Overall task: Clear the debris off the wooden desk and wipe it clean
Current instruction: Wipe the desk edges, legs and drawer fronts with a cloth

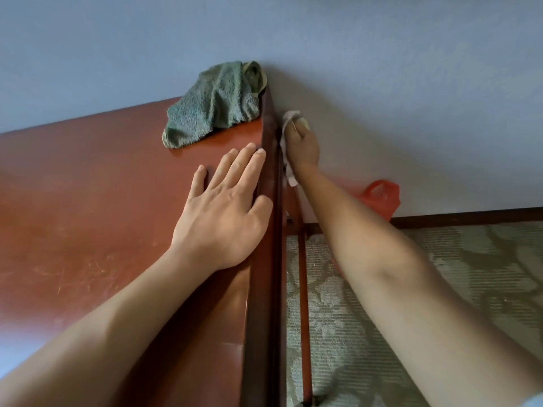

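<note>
The reddish-brown wooden desk (88, 201) fills the left half of the view, its right edge running down the middle. My left hand (223, 207) lies flat on the desktop near that edge, fingers straight. My right hand (302, 142) reaches past the desk's right side near the far corner and grips a small pale cloth (289, 174) against the desk's side edge. A crumpled green towel (217, 104) lies on the desk's far right corner, against the wall.
A blue-grey wall (382, 83) stands right behind the desk. A red plastic container (382, 198) with a handle sits on the floor by the wall, partly behind my right forearm. Patterned green carpet (440, 289) covers the floor right of the desk.
</note>
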Action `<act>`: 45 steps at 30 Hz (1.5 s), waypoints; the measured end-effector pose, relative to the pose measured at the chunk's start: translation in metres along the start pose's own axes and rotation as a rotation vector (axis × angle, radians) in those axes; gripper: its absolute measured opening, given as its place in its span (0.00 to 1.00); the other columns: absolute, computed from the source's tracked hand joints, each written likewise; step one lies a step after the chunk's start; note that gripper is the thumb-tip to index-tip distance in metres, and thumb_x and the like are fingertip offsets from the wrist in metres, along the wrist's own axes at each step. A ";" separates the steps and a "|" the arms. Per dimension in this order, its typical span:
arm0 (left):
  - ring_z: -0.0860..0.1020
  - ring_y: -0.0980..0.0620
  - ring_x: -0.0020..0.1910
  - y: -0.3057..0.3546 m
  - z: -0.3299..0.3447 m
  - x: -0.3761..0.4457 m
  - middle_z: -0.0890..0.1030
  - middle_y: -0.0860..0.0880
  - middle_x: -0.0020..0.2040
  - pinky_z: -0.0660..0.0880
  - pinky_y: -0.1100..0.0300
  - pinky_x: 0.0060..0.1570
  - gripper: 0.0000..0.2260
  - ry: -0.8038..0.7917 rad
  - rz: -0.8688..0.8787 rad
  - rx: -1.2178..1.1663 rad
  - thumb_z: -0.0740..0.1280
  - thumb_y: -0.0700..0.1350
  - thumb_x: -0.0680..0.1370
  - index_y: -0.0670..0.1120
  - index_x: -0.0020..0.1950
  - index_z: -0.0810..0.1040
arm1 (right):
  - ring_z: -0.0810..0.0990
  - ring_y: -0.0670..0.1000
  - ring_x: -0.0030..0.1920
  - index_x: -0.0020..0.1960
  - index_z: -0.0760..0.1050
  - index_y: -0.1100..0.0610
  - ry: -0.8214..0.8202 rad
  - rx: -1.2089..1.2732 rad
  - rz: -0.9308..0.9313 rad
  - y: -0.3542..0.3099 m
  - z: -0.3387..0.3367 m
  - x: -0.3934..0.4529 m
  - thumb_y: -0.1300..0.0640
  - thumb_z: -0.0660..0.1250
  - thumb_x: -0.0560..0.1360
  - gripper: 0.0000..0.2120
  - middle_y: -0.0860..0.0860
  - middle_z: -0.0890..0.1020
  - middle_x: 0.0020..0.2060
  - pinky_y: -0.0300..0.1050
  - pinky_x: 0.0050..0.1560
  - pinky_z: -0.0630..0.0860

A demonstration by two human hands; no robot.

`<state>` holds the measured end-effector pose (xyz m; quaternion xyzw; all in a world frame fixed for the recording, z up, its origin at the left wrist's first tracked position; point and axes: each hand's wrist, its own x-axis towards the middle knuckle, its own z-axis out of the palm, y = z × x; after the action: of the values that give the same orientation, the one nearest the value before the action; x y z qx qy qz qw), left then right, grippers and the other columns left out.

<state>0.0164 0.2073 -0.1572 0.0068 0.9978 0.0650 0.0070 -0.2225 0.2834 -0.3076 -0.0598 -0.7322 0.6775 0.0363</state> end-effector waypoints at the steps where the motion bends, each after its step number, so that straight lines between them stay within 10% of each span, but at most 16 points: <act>1: 0.37 0.61 0.82 0.000 0.000 0.000 0.41 0.61 0.84 0.37 0.48 0.81 0.33 -0.001 0.001 -0.003 0.46 0.56 0.79 0.57 0.85 0.44 | 0.83 0.52 0.52 0.58 0.85 0.54 0.010 0.015 0.003 0.008 -0.002 -0.013 0.47 0.63 0.83 0.16 0.54 0.86 0.51 0.41 0.45 0.70; 8: 0.41 0.56 0.83 -0.002 0.002 0.001 0.44 0.57 0.85 0.40 0.43 0.81 0.35 0.000 0.026 -0.009 0.43 0.59 0.77 0.54 0.86 0.46 | 0.81 0.52 0.56 0.60 0.82 0.53 -0.027 0.066 -0.173 0.036 -0.037 -0.175 0.46 0.63 0.83 0.15 0.57 0.80 0.54 0.56 0.60 0.78; 13: 0.40 0.58 0.83 -0.001 0.001 -0.001 0.43 0.58 0.85 0.39 0.45 0.81 0.34 -0.014 0.010 -0.011 0.48 0.56 0.79 0.54 0.86 0.46 | 0.74 0.37 0.61 0.59 0.77 0.37 -0.046 0.062 -0.139 0.031 -0.082 -0.329 0.49 0.65 0.82 0.10 0.45 0.74 0.57 0.26 0.57 0.68; 18: 0.45 0.59 0.83 0.002 -0.003 -0.001 0.50 0.59 0.85 0.43 0.47 0.82 0.34 0.024 -0.033 -0.034 0.52 0.56 0.78 0.56 0.85 0.52 | 0.72 0.37 0.63 0.59 0.77 0.41 -0.265 0.061 -0.187 0.042 -0.106 -0.339 0.48 0.63 0.82 0.08 0.30 0.73 0.56 0.40 0.63 0.69; 27: 0.72 0.52 0.72 0.018 -0.013 -0.026 0.73 0.57 0.76 0.73 0.49 0.67 0.27 0.195 -0.180 -0.051 0.63 0.59 0.75 0.53 0.73 0.76 | 0.71 0.41 0.54 0.68 0.77 0.50 -0.178 0.049 -0.042 0.032 -0.086 -0.296 0.52 0.62 0.84 0.15 0.54 0.75 0.60 0.35 0.54 0.65; 36: 0.44 0.57 0.83 0.017 -0.002 -0.184 0.48 0.58 0.85 0.41 0.52 0.81 0.39 -0.029 -0.161 -0.038 0.54 0.68 0.76 0.58 0.85 0.50 | 0.72 0.36 0.61 0.68 0.76 0.48 -0.267 0.077 -0.169 0.051 -0.120 -0.404 0.47 0.62 0.83 0.15 0.48 0.71 0.60 0.30 0.61 0.68; 45: 0.53 0.51 0.84 0.038 0.031 -0.290 0.54 0.55 0.85 0.52 0.46 0.80 0.40 0.208 -0.135 0.110 0.55 0.64 0.73 0.56 0.85 0.54 | 0.78 0.50 0.57 0.62 0.79 0.53 -0.271 0.096 -0.543 0.100 -0.148 -0.493 0.49 0.62 0.80 0.15 0.53 0.77 0.57 0.42 0.59 0.75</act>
<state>0.3074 0.2451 -0.1789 -0.0669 0.9934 0.0099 -0.0924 0.2890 0.3697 -0.3814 0.2307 -0.6867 0.6787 0.1208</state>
